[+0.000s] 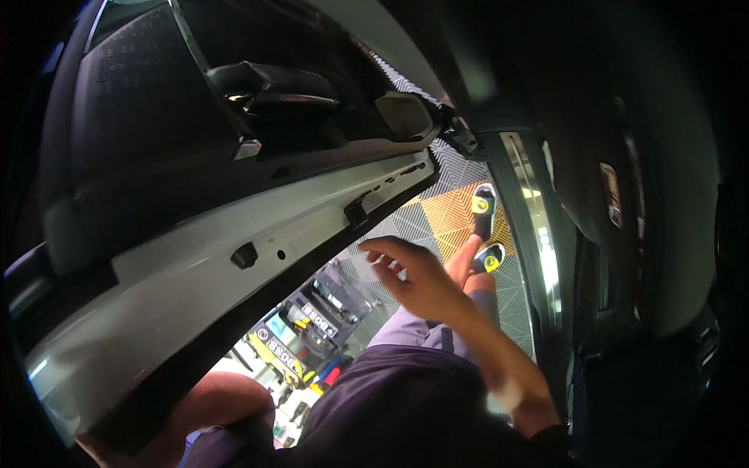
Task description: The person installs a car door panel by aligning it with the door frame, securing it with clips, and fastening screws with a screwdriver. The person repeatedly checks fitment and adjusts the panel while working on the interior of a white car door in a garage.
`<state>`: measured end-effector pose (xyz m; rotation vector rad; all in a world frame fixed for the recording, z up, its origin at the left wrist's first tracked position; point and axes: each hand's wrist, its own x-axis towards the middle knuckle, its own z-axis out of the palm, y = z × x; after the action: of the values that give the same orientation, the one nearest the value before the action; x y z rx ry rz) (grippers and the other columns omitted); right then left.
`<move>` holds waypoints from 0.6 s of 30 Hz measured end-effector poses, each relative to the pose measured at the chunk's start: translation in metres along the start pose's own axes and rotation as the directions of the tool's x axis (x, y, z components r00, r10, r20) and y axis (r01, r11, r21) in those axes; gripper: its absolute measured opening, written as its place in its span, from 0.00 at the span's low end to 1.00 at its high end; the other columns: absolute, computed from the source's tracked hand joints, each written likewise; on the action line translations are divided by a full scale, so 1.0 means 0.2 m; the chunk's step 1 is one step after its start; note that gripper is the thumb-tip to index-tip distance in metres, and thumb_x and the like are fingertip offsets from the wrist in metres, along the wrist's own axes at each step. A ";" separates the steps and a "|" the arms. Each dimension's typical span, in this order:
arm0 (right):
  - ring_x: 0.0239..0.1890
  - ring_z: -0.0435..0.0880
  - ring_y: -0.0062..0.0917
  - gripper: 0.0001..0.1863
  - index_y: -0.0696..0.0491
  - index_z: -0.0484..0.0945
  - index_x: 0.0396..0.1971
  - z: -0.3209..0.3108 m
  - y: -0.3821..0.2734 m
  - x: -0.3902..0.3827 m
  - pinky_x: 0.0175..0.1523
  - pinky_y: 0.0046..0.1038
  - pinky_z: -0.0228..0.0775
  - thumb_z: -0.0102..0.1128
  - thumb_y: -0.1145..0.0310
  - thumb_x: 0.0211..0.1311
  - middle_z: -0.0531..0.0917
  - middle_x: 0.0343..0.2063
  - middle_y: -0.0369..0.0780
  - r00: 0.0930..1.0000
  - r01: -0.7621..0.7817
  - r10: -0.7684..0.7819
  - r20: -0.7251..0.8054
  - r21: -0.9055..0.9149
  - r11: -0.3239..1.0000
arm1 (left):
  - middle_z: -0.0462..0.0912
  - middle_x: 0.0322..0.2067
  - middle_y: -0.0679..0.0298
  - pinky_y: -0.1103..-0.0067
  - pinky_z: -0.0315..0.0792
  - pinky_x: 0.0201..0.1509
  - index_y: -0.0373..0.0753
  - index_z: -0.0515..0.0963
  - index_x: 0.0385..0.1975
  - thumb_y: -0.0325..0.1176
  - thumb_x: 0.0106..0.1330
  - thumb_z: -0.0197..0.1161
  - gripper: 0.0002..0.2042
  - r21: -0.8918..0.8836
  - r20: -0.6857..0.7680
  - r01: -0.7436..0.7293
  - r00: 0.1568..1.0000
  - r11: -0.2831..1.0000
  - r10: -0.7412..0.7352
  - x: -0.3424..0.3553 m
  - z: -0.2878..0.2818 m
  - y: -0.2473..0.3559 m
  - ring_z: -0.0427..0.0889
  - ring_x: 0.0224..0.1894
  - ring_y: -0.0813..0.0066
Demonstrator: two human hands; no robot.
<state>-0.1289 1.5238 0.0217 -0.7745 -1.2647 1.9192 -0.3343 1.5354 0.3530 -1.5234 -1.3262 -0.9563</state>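
My right hand [406,277] hangs in the gap beside an open car door, fingers loosely bent and apart, holding nothing visible. It is near the lower edge of the door's pale inner frame [172,265], which has a dark fitting [243,256] and holes. My left arm [226,402] bends at the lower left; its hand runs into shadow at the picture's edge, fingers hidden. Above is the black door panel [148,132] with a handle [273,86].
Below lie a tray of tools and cases [328,300], my legs and sandalled feet [484,203], and grey and orange floor tiles [445,218]. On the right are the metal sill [538,234] and a dark seat [655,195].
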 end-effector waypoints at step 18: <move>0.46 0.89 0.42 0.21 0.57 0.77 0.61 -0.03 0.00 0.13 0.51 0.38 0.82 0.63 0.75 0.68 0.86 0.48 0.50 0.980 -0.029 -0.002 0.200 0.154 0.988 | 0.87 0.40 0.47 0.68 0.89 0.36 0.27 0.80 0.51 0.42 0.67 0.73 0.23 0.036 0.063 -0.315 0.948 0.948 0.313 0.08 -0.05 0.06 0.91 0.33 0.60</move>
<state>-0.1398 1.5481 0.0171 -0.5213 -1.2098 2.1206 -0.3208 1.5310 0.3706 -1.6747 -1.0917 -0.6804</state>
